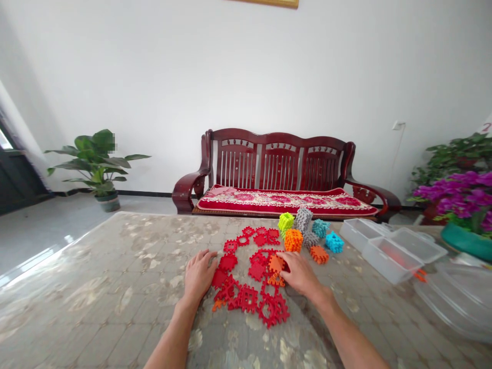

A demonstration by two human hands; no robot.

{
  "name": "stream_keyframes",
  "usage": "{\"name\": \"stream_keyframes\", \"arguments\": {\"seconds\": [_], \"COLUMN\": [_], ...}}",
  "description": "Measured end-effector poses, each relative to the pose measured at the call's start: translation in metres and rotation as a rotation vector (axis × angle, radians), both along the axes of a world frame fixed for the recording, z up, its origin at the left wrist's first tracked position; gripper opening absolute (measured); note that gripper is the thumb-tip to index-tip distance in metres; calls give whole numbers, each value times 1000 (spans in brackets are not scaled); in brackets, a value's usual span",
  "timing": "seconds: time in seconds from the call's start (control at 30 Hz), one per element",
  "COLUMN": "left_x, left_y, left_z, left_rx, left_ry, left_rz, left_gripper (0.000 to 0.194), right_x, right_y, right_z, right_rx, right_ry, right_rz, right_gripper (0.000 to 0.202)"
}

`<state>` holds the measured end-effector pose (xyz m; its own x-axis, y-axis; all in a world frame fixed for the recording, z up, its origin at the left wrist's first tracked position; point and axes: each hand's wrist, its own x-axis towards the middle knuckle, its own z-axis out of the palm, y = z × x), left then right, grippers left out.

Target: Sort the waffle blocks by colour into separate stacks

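Red interlocking puzzle tiles [248,298] with notched edges lie spread over the table, some flat and some overlapping. My left hand [200,274] rests on the tabletop at the left edge of this spread, fingers loosely extended beside a red tile [228,262]. My right hand [299,271] pinches an orange puzzle tile [275,264] between thumb and fingers at the right side of the red tiles. Just below it is another orange tile [275,280], partly covered. A small orange piece [219,305] shows at the near left of the spread.
Stacks of tiles stand behind: yellow-green [286,224], orange [293,240], grey [303,220], teal [320,228] and blue [334,242]. Clear plastic boxes [392,259] and a transparent lid [457,297] sit to the right, near a flower pot [465,240]. A wooden bench [279,159] is beyond the table.
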<state>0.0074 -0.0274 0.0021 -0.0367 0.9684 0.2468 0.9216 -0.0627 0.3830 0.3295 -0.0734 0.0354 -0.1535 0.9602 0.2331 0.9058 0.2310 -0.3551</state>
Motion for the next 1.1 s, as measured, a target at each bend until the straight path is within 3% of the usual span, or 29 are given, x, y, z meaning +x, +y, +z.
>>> {"name": "stream_keyframes", "arguments": {"seconds": [0.13,0.23,0.4,0.5,0.57,0.8,1.0,1.1], "left_x": [0,0,-2,-2,-2,-2,-1,-2], "left_y": [0,1,2,2,3,3,3,3], "left_z": [1,2,0,-1,-1,-2,-2,-2], "left_rx": [-2,-4,-4,0,8,17,18,0], "left_ry": [2,4,18,25,26,30,31,28], "left_rz": [-2,-6,-16,-13,-13,-8,-14,-23], "left_gripper": [36,37,38,37,37,37,37,38], "right_x": [-3,6,55,87,100,108,104,104], "right_y": [-5,-8,-5,-1,-1,-1,-2,-3], "right_z": [-3,-4,-8,-15,-20,-28,-26,-24], "right_rx": [77,242,518,468,394,305,250,355], "right_ry": [37,177,374,303,205,-52,-71,-9], "right_rz": [-17,-76,-430,-651,-726,-768,-755,-735], "right_gripper": [48,43,47,51,49,42,41,41]}}
